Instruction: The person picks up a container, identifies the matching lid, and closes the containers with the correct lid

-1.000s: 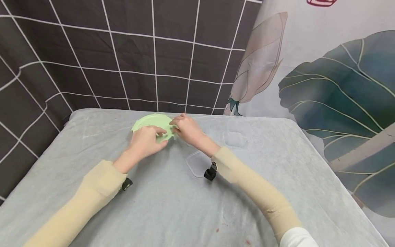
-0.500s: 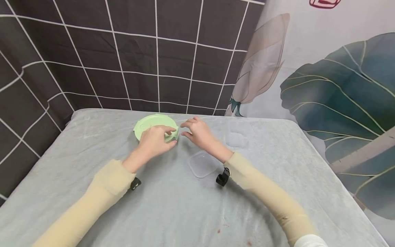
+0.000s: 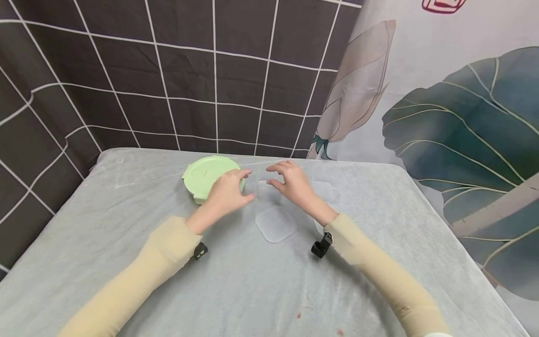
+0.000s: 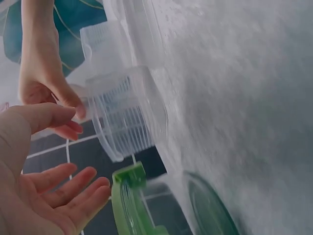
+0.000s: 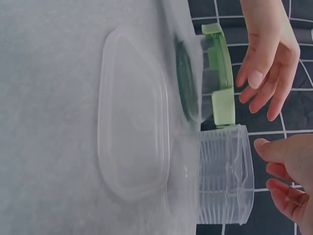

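My left hand (image 3: 229,189) hovers just right of a round glass food container with a light green snap lid (image 3: 206,175), thumb and fingers spread apart. Facing it, my right hand (image 3: 292,185) has its thumb and fingers curved but holding nothing. Between the two hands stands a clear plastic container with ribbed walls (image 4: 127,115), faint in the head view. In the right wrist view, the right hand's fingertips are close above this ribbed container (image 5: 225,176), and the left hand (image 5: 269,54) is above the green lid (image 5: 224,73).
A flat clear plastic lid (image 3: 275,224) lies on the grey cloth-covered table (image 3: 236,281) in front of the hands. Behind the right hand is a second clear container (image 3: 326,189), with another clear lid (image 3: 318,227) partly hidden under the right wrist. A dark checked curtain (image 3: 181,70) hangs behind.
Both hands have moved right, off the green-lidded container, and now stand over the clear ribbed container. The right hand has left the lid's right edge. The green-lidded container stays in place.
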A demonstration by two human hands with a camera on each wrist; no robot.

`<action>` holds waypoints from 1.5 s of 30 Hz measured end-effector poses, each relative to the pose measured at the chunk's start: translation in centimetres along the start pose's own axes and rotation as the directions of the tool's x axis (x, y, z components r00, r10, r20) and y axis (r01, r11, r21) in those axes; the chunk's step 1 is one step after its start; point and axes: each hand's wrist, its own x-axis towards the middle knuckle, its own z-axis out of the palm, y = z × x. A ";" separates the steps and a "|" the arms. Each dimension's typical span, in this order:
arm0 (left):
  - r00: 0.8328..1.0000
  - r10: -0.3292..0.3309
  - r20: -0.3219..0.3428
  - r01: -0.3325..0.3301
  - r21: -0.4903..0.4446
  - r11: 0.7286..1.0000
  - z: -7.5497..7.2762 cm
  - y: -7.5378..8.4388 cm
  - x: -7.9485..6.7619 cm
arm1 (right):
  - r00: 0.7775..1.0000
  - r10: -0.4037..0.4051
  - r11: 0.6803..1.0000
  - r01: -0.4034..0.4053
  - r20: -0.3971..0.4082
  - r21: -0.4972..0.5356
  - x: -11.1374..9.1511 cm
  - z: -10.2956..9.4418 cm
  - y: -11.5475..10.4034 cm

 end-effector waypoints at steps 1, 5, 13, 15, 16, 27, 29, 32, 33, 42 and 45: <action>1.000 0.000 0.000 0.000 -0.016 1.000 0.2 0.2 0.1 | 1.000 0.006 1.000 -0.006 -0.004 -0.002 -0.1 -0.1 0.1; 1.000 -0.020 0.008 0.021 -0.075 0.997 1.1 0.7 0.4 | 0.999 0.023 1.000 -0.023 -0.024 -0.019 -0.7 -0.4 0.7; 0.989 -0.125 0.080 0.139 -0.206 0.969 2.5 1.4 1.0 | 0.999 0.037 0.999 -0.037 -0.026 0.003 -2.0 -1.3 1.1; 0.985 -0.142 0.099 0.162 -0.238 0.958 2.8 1.5 1.2 | 0.999 0.049 0.999 -0.049 -0.017 0.008 -2.3 -1.4 1.1; 0.982 -0.154 0.110 0.177 -0.248 0.952 2.9 1.6 1.3 | 0.998 0.054 0.998 -0.054 -0.014 0.010 -2.4 -1.4 1.2; 0.971 -0.213 0.104 0.237 -0.354 0.905 4.6 1.6 2.3 | 0.989 0.146 0.985 -0.148 0.031 0.089 -4.0 -1.7 1.4; 0.968 -0.226 0.109 0.250 -0.364 0.897 4.8 1.6 2.5 | 0.982 0.178 0.978 -0.184 0.067 0.095 -4.3 -1.8 1.4; 0.962 -0.245 0.120 0.272 -0.368 0.889 5.2 1.5 2.8 | 0.969 0.218 0.969 -0.229 0.115 0.096 -4.6 -2.1 1.4; 0.960 -0.252 0.124 0.281 -0.370 0.886 5.4 1.5 2.9 | 0.966 0.227 0.966 -0.240 0.125 0.098 -4.8 -2.1 1.4; 0.949 -0.269 0.162 0.312 -0.398 0.863 6.3 0.9 3.5 | 0.946 0.269 0.948 -0.293 0.180 0.124 -5.8 -2.3 1.6; 0.950 -0.263 0.168 0.310 -0.409 0.858 6.3 0.8 3.6 | 0.935 0.289 0.941 -0.318 0.207 0.120 -6.0 -2.4 1.6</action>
